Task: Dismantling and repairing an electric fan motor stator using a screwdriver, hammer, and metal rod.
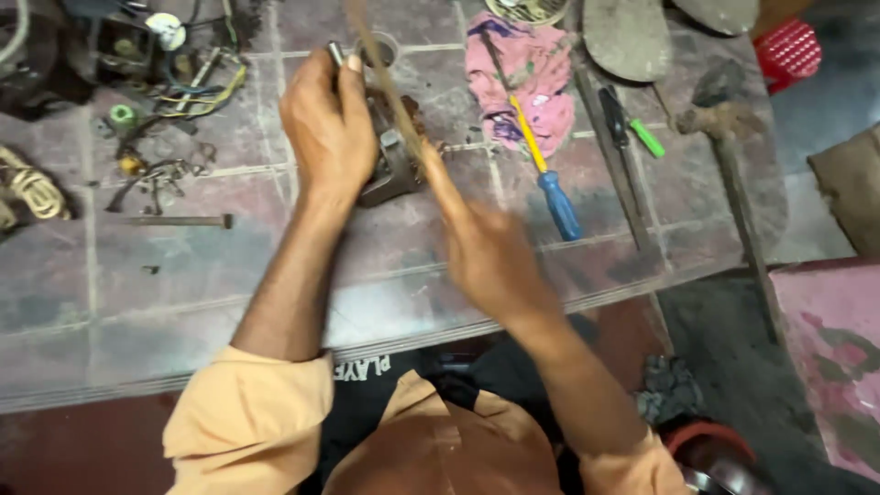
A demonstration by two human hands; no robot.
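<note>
The work looks to be in its middle, judging by how things lie: a metal part (390, 170) sits on the tiled floor (183, 302) under both hands, and tools lie spread about it, so nothing looks finished or packed away.

The left hand (325, 128) is closed round the top of the part, fingers curled over it, with a small grey cylinder (335, 52) poking out above the knuckles. The right hand (490, 252) is blurred; it seems closed on a thin brown rod (380, 73) that runs up across the part, though the grip itself I cannot tell for sure.

The part is dark grey, blocky, greasy and rust-stained, with a brownish patch at its upper right. It is mostly hidden by the left hand, so its full shape is unclear.

Just right of it lie a pink rag (522, 78), a screwdriver (545, 174) with a blue handle and yellow shaft, a green-handled screwdriver (632, 124) and a rusty hammer (729, 165). To the left are loose wires (197, 92) and a bolt (179, 221).
</note>
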